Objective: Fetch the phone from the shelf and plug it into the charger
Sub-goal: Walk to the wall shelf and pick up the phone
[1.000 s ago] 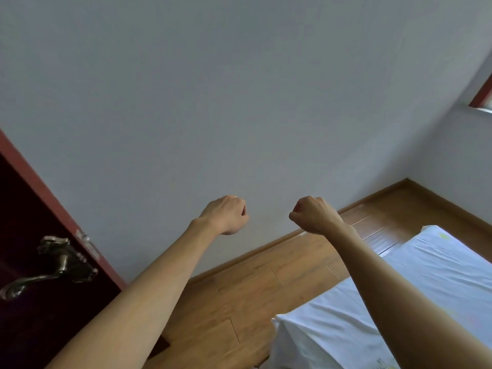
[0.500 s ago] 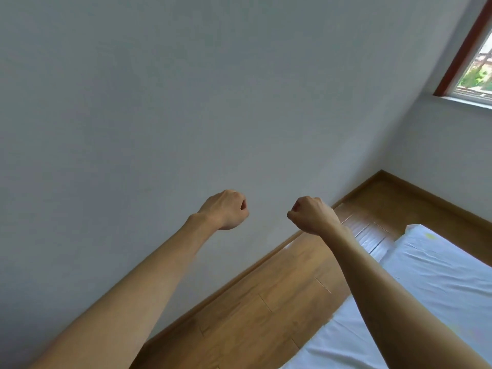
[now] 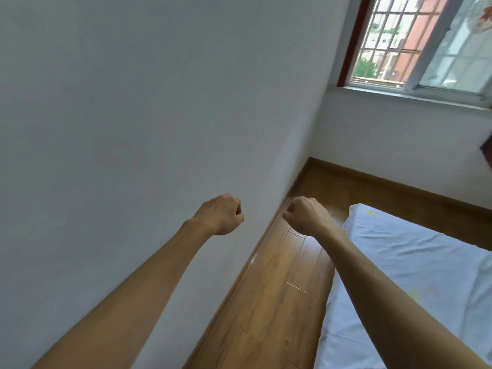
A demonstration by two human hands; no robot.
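My left hand (image 3: 222, 214) is held out in front of me as a loose fist with nothing in it, against the white wall. My right hand (image 3: 306, 214) is also a closed fist, empty, over the strip of wooden floor. The two fists are level and a short gap apart. No phone, shelf or charger is in view.
A white wall (image 3: 133, 102) fills the left side. A narrow strip of wooden floor (image 3: 274, 288) runs between the wall and a bed with a white sheet (image 3: 415, 275) at the right. A barred window (image 3: 415, 41) is at the upper right, with a dark object (image 3: 487, 153) at the right edge.
The view has swung to the right: the dark door and its handle left the frame, and the window and far corner came in. Both fists kept their pose.
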